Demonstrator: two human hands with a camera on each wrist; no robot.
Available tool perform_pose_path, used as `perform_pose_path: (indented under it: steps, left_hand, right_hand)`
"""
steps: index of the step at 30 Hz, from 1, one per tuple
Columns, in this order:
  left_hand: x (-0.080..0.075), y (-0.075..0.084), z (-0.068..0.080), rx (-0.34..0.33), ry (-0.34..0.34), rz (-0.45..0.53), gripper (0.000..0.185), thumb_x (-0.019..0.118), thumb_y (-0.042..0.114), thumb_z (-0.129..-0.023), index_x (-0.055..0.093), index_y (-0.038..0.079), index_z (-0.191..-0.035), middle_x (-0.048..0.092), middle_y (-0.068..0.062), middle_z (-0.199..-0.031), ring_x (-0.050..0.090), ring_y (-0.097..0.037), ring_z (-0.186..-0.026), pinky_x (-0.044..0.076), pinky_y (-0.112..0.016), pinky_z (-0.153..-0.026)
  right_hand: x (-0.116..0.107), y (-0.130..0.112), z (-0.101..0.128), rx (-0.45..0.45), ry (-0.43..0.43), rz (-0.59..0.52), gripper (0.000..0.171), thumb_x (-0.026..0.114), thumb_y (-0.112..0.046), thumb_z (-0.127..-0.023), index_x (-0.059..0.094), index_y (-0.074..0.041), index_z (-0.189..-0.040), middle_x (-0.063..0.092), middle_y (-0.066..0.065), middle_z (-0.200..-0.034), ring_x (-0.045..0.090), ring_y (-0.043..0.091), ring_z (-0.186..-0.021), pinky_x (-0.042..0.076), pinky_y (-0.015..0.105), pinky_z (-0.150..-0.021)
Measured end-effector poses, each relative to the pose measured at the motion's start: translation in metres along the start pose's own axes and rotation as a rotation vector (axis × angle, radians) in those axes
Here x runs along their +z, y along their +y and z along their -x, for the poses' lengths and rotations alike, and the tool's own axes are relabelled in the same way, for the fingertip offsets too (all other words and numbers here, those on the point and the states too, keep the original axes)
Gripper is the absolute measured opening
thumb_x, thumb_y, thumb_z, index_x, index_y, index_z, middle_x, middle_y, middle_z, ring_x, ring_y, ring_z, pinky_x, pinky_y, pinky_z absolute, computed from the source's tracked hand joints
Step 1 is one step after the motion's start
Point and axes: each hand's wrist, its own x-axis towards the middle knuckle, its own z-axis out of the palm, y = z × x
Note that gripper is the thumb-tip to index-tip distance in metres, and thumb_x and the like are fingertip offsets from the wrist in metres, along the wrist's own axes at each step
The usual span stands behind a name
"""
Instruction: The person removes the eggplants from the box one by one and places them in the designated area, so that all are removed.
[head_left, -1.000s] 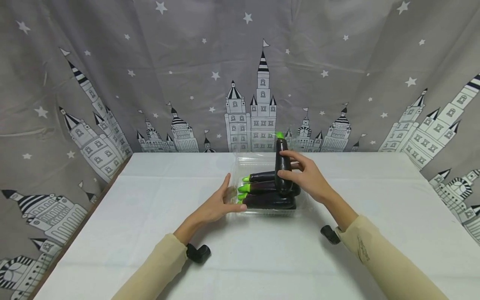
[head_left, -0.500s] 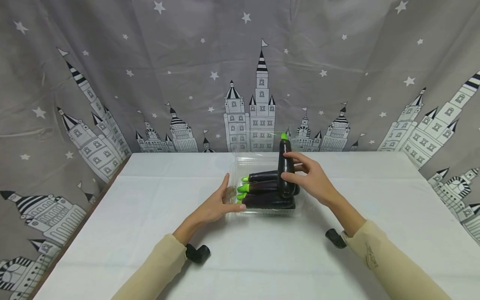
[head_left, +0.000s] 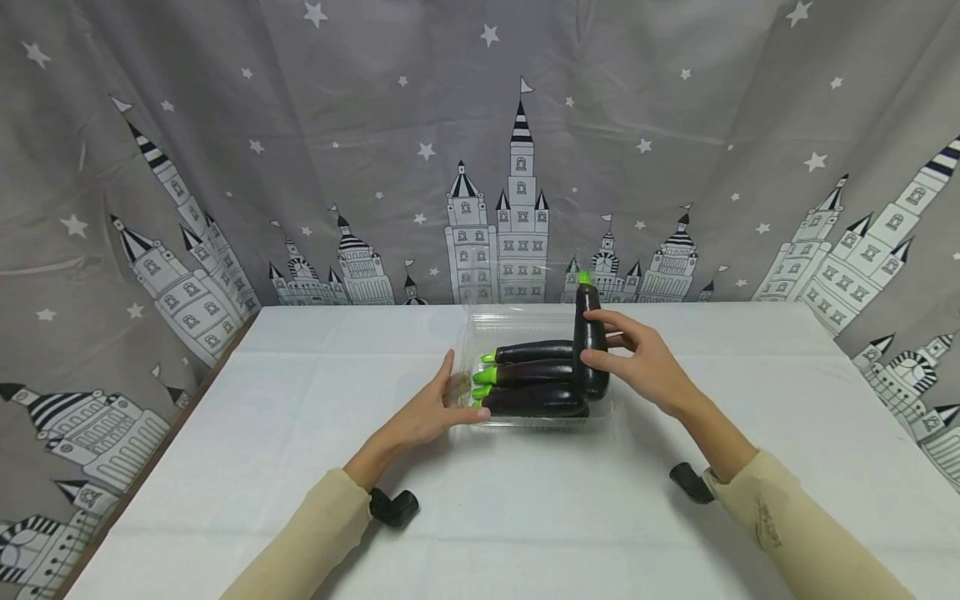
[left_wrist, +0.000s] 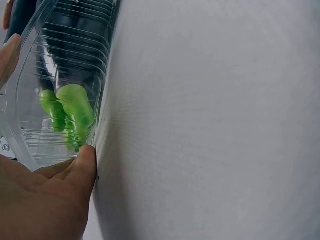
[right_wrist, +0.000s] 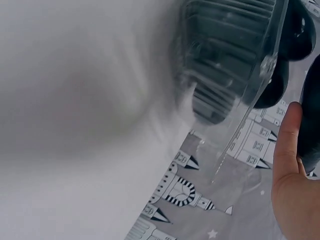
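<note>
An eggplant with a green stem end stands tilted above the right part of a clear plastic container. My right hand pinches it between thumb and fingers. Several more dark eggplants lie side by side in the container, their green ends to the left. My left hand rests on the container's left end, thumb on the front rim and fingers straight along the side. In the left wrist view those fingers touch the end wall. The right wrist view shows the held eggplant only in part.
A transparent lid rises behind the container. White cloth covers the table. A grey curtain printed with castles and stars hangs at the back and sides. Dark wrist cameras sit below both hands.
My right hand has moved a little to the right and slightly down with the eggplant, uncovering more of the eggplants beneath it. My left hand has stayed at the container's left end.
</note>
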Motion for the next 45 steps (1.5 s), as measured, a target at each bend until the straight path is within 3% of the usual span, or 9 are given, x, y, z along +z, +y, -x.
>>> perform_pose_path:
  steps: [4,14,26,34,41,45]
  left_hand:
    - [0.001,0.000,0.000,-0.022,0.010,-0.028,0.124,0.080,0.048,-0.080,-0.011,0.015,-0.158,0.021,-0.017,-0.161,0.020,-0.033,-0.147,0.021,-0.056,-0.115]
    - [0.000,-0.002,-0.001,0.001,0.009,-0.009,0.123,0.080,0.048,-0.079,-0.010,0.022,-0.159,0.020,-0.018,-0.161,0.022,-0.032,-0.146,0.022,-0.053,-0.115]
    - [0.000,-0.001,-0.002,-0.012,0.016,-0.018,0.120,0.080,0.045,-0.081,-0.009,0.021,-0.159,0.021,-0.018,-0.160,0.022,-0.034,-0.146,0.023,-0.056,-0.114]
    - [0.001,0.000,-0.001,-0.021,0.019,-0.018,0.121,0.080,0.047,-0.080,-0.008,0.022,-0.159,0.020,-0.018,-0.161,0.022,-0.034,-0.146,0.023,-0.056,-0.114]
    - [0.001,0.001,0.001,-0.013,0.014,-0.006,0.119,0.079,0.044,-0.081,-0.008,0.023,-0.159,0.021,-0.017,-0.161,0.024,-0.034,-0.145,0.026,-0.055,-0.113]
    - [0.001,0.002,0.002,-0.021,0.016,-0.002,0.120,0.080,0.041,-0.082,-0.010,0.022,-0.159,0.021,-0.018,-0.161,0.023,-0.035,-0.145,0.026,-0.057,-0.113]
  right_hand:
    - [-0.007,0.005,0.006,0.008,0.016,0.014,0.058,0.069,-0.020,-0.094,0.047,-0.010,-0.146,0.049,0.020,-0.138,0.050,0.038,-0.125,0.046,0.053,-0.095]
    - [-0.022,0.016,0.021,0.052,0.039,0.005,0.057,0.065,-0.020,-0.096,0.044,-0.008,-0.148,0.049,0.024,-0.135,0.050,0.038,-0.123,0.047,0.050,-0.094]
    - [-0.033,0.035,0.032,0.146,0.047,0.085,0.060,0.065,-0.025,-0.097,0.042,-0.007,-0.149,0.048,0.028,-0.136,0.051,0.041,-0.122,0.048,0.047,-0.090]
    - [-0.039,0.050,0.035,0.194,0.002,0.122,0.061,0.067,-0.025,-0.095,0.043,-0.003,-0.148,0.047,0.031,-0.135,0.057,0.038,-0.114,0.052,0.037,-0.082]
    - [-0.040,0.060,0.037,0.229,-0.018,0.172,0.060,0.068,-0.024,-0.094,0.046,0.000,-0.144,0.050,0.034,-0.132,0.055,0.042,-0.115,0.050,0.042,-0.087]
    - [-0.039,0.064,0.037,0.263,-0.039,0.156,0.062,0.069,-0.024,-0.093,0.045,0.001,-0.144,0.050,0.034,-0.131,0.054,0.041,-0.114,0.051,0.038,-0.083]
